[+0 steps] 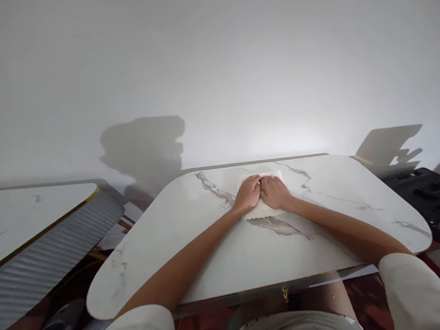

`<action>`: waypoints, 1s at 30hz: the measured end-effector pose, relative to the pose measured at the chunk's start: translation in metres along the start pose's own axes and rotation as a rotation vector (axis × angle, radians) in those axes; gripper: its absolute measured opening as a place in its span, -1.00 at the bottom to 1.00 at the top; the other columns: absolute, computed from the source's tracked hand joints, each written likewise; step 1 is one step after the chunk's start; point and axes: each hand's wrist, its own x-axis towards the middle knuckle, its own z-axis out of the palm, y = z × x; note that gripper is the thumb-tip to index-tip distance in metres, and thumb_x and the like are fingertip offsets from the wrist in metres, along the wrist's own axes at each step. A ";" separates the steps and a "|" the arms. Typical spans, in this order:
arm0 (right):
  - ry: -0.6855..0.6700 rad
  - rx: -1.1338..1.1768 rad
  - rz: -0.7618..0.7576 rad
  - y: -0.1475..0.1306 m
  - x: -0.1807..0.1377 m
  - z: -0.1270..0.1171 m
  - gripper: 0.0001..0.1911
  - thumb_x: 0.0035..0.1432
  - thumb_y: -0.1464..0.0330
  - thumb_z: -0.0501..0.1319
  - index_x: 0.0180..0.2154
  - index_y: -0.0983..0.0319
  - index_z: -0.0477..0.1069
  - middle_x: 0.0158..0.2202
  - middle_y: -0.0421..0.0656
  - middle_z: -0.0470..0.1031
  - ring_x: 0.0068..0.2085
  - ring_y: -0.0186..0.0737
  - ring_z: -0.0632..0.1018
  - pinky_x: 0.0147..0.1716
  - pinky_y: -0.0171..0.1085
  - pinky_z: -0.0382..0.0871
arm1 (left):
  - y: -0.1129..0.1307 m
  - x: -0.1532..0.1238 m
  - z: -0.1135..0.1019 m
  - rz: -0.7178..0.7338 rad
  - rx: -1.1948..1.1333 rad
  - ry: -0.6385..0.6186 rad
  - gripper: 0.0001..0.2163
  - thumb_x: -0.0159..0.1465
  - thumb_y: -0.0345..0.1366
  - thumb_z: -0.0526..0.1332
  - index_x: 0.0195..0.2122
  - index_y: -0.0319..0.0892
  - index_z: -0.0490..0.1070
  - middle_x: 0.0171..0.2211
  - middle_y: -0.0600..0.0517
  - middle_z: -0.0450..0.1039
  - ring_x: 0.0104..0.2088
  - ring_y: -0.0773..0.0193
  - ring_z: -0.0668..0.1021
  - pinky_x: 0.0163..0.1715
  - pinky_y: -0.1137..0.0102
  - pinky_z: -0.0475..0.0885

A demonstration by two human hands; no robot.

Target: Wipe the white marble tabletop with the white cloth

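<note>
A white folded cloth lies on a white marble-look table near its far middle. My left hand and my right hand rest side by side on top of the cloth, touching each other. The fingers of both lie flat and point away from me, pressing the cloth down. Most of the cloth is hidden under the hands; only its far edge and near edge show. Both forearms stretch across the table from white sleeves at the bottom.
A second marble-top table with a ribbed grey side and gold trim stands at the left. A black device sits at the right beyond the table. A plain white wall is behind. Dark red floor shows beneath.
</note>
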 end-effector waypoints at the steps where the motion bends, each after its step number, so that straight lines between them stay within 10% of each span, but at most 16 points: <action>1: 0.003 -0.001 0.001 0.001 0.012 0.005 -0.66 0.26 0.43 -0.03 -0.01 0.45 0.34 0.00 0.09 0.43 0.04 0.01 0.38 0.04 -0.10 0.17 | -0.011 0.009 0.000 -0.004 -0.009 0.005 -0.63 0.25 -0.44 -0.08 -0.03 -0.22 0.41 0.07 -0.09 0.40 0.11 0.18 0.39 0.19 0.24 0.21; 14: -0.015 0.135 0.013 0.045 0.123 0.043 -0.65 0.23 0.41 0.02 0.03 0.36 0.32 0.02 0.01 0.45 0.06 -0.10 0.40 0.06 -0.20 0.15 | -0.081 0.091 0.003 -0.046 0.113 -0.004 -0.68 0.19 -0.44 -0.07 -0.14 -0.18 0.41 -0.05 -0.08 0.46 -0.02 0.12 0.45 0.05 0.25 0.31; 23: 0.035 0.070 0.103 0.075 0.091 0.034 -0.65 0.26 0.43 -0.05 0.01 0.40 0.32 0.03 0.06 0.42 0.07 -0.02 0.37 0.07 -0.13 0.13 | -0.042 0.106 0.028 0.064 0.103 -0.044 -0.69 0.24 -0.44 -0.08 -0.10 -0.18 0.38 -0.06 -0.07 0.46 -0.03 0.14 0.45 0.03 0.27 0.31; 30: 0.049 0.021 0.131 0.050 0.041 0.019 -0.62 0.28 0.44 -0.08 0.06 0.44 0.28 0.10 0.11 0.35 0.11 0.02 0.30 0.09 -0.09 0.10 | -0.017 0.068 0.025 0.118 0.120 -0.057 -0.65 0.30 -0.40 -0.11 0.04 -0.22 0.31 0.09 -0.09 0.35 0.12 0.17 0.35 0.18 0.26 0.19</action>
